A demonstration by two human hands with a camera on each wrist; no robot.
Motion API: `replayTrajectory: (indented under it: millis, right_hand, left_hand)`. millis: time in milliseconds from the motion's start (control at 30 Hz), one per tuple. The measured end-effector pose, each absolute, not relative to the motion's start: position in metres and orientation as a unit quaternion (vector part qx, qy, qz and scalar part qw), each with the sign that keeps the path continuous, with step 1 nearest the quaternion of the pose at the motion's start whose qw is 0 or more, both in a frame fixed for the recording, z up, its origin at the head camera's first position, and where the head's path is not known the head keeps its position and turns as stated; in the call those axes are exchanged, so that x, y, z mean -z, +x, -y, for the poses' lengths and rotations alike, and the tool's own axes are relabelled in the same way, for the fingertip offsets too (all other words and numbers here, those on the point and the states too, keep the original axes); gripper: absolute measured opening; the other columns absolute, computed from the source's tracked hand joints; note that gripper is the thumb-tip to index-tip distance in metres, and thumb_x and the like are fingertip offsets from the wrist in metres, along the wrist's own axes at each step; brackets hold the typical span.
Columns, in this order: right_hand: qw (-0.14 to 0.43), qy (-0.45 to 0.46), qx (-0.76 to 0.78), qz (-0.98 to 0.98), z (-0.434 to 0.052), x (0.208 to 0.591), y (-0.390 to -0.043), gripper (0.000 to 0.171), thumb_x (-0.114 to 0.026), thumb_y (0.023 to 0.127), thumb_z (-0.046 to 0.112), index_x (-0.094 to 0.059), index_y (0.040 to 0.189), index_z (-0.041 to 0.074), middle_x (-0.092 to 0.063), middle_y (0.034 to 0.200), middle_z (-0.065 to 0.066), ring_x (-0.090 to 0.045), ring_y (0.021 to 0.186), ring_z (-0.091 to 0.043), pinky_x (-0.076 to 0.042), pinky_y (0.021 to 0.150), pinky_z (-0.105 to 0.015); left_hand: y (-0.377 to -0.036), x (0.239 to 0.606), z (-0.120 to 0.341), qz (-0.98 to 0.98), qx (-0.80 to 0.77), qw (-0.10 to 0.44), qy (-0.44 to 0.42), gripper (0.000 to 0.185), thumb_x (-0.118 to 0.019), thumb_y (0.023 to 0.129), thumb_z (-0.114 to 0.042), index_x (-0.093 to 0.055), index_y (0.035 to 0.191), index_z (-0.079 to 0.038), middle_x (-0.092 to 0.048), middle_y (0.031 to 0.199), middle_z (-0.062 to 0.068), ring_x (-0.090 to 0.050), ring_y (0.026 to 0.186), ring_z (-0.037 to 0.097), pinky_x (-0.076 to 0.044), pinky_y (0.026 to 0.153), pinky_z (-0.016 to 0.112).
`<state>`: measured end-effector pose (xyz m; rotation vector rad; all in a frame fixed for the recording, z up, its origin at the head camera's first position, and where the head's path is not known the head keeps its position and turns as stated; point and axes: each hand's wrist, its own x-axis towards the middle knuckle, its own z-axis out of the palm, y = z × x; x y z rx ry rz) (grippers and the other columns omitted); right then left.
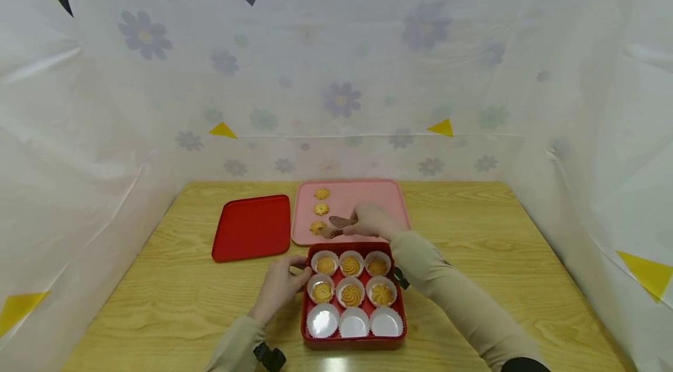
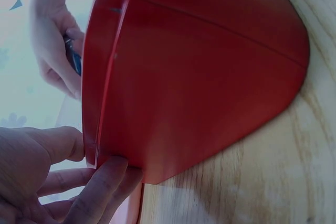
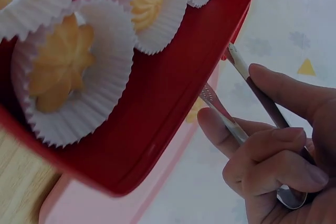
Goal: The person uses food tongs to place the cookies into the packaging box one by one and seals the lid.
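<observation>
A red box point(image 1: 353, 344) holds white paper cups in rows; the two far rows contain piped cookies point(image 1: 351, 295), while the near-row cups point(image 1: 354, 323) are bare. My left hand point(image 1: 284, 281) grips the box's far left corner, thumb and fingers at its wall point(image 2: 199, 77). Beyond the box, my right hand point(image 1: 374, 221) holds metal tongs point(image 1: 342, 222) over the pink tray point(image 1: 363, 197). The tong tips stand apart beside the nearest cookie point(image 1: 317, 226) on that tray. In the right wrist view, fingers wrap round the tongs point(image 3: 270, 106), and the box wall partly hides their tips.
Two more cookies point(image 1: 321, 208) lie in line on the pink tray's left side. To its left, a flat red tray or lid point(image 1: 252, 229) rests on the wooden table point(image 1: 462, 226). White floral sheeting point(image 1: 342, 68) surrounds the table at the back and sides.
</observation>
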<state>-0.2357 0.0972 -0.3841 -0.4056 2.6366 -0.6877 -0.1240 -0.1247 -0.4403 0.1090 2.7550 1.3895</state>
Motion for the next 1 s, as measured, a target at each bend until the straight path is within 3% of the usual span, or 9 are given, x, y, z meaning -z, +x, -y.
replayTrajectory:
  millis: [167,367,667,1000]
  right_hand:
    - [0.182,-0.138,0.238,-0.944,-0.085,0.39,-0.235,0.023,-0.073,0.091,0.026,-0.062,0.087,0.007,-0.051,0.073,-0.001,-0.044,0.064,-0.015,-0.037,0.057,-0.027]
    - [0.171,-0.136,0.224,-0.95,-0.075,0.392,-0.235,0.026,-0.073,0.091,0.026,-0.056,0.081,0.009,-0.048,0.071,-0.001,-0.042,0.064,-0.016,-0.035,0.058,-0.029]
    - [0.141,-0.13,0.194,-0.962,-0.065,0.395,-0.233,0.032,-0.07,0.092,0.038,-0.06,0.085,0.009,-0.06,0.078,-0.004,-0.049,0.066,-0.018,-0.04,0.06,-0.031]
    - [0.119,-0.137,0.195,-0.964,-0.062,0.4,-0.234,0.028,-0.073,0.09,0.032,-0.059,0.082,0.009,-0.058,0.077,-0.004,-0.05,0.068,-0.018,-0.042,0.061,-0.033]
  left_hand:
    - [-0.124,0.441,0.124,-0.892,-0.45,0.027,0.035,0.025,-0.07,0.088,-0.008,-0.073,0.111,0.003,-0.075,0.102,0.014,-0.066,0.073,0.012,-0.054,0.062,0.024]
    - [-0.125,0.441,0.124,-0.894,-0.446,0.027,0.038,0.025,-0.07,0.088,-0.009,-0.073,0.11,0.003,-0.075,0.101,0.014,-0.066,0.074,0.012,-0.053,0.063,0.024]
    - [-0.124,0.442,0.123,-0.893,-0.447,0.025,0.039,0.025,-0.07,0.089,-0.009,-0.073,0.111,0.003,-0.075,0.102,0.014,-0.068,0.075,0.014,-0.054,0.064,0.025]
    - [-0.124,0.441,0.123,-0.894,-0.445,0.022,0.041,0.025,-0.07,0.089,-0.008,-0.073,0.111,0.003,-0.075,0.103,0.015,-0.069,0.078,0.016,-0.055,0.066,0.027]
